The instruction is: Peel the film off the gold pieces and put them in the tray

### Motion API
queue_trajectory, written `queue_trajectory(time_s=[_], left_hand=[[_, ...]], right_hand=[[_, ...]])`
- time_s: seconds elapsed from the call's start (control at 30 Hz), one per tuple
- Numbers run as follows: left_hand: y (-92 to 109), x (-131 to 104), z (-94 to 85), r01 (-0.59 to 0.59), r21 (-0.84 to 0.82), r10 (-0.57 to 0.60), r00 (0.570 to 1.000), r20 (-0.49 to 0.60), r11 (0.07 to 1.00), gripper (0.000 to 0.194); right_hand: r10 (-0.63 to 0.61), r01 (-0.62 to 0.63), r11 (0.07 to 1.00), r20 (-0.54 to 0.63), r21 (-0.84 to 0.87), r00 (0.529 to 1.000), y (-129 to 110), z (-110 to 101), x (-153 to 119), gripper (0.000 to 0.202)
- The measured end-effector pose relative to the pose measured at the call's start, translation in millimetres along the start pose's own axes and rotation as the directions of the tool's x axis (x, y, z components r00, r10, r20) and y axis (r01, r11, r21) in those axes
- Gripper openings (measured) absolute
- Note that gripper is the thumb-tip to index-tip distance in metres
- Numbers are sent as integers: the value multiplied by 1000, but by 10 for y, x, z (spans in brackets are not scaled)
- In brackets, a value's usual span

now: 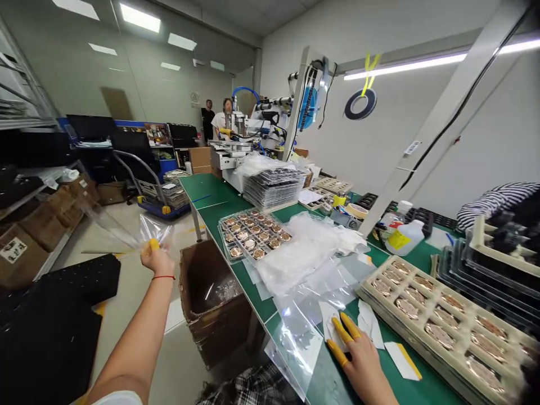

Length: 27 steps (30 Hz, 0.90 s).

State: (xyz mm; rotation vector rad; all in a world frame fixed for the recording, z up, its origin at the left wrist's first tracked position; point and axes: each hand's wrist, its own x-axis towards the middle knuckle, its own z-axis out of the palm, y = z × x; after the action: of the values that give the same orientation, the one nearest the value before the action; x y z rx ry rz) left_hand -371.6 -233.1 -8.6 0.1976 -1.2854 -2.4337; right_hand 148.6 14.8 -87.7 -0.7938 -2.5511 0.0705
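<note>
My left hand [156,260], with a yellow finger cot and a red string at the wrist, is stretched out over the floor. It is closed on a clear plastic film [157,226] that stands up from the fingers and blurs off to the left. My right hand [356,351] wears yellow finger cots and lies with fingers spread on a crumpled white wipe [331,322] on the green table. Beside it are another white wipe [369,322] and a white card with a yellow edge [403,360]. Clear plastic sheets [295,323] lie to its left.
To the right stands a beige tray [415,333] of round rose-gold parts. A clear tray [223,239] of similar parts sits farther back, near white plastic bags [301,253] and stacked trays [272,190]. An open cardboard box [215,332] stands below the table edge.
</note>
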Motion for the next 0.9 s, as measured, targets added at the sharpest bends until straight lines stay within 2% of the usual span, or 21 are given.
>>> queue_trajectory(time_s=[0.1,0.2,0.3,0.4,0.53,0.67,0.8,0.9], left_hand=[[-271,-152,-68,121,-20,-123,988,-97,992,27],[-474,-310,-52,250,-46,-253,961,-112,967,31],[-518,-311,-13,361,-44,-363,929,-68,932,32],[-437,-156,29,416,-19,-416,909,4,909,32],[-269,66,34,422,14,-422,902,86,906,28],[-113,142,-30,389,47,-392,913,114,920,25],[-66,61,-53,308,106,-320,938,133,946,21],[-153,-170,-61,223,169,-246,960,134,960,28]], right_hand=[[-58,57,997,-23,-46,998,149,105,-21,37],[-129,128,987,-4,-96,992,262,174,-27,40],[-152,150,979,-6,-136,988,254,162,-31,38],[-111,113,981,19,-160,994,180,114,-30,40],[-93,104,983,79,-149,992,180,104,-27,40],[-96,106,987,88,-117,992,255,147,-32,33],[-55,64,993,99,-97,994,238,131,-42,32],[-41,47,997,98,-60,994,180,75,-37,38]])
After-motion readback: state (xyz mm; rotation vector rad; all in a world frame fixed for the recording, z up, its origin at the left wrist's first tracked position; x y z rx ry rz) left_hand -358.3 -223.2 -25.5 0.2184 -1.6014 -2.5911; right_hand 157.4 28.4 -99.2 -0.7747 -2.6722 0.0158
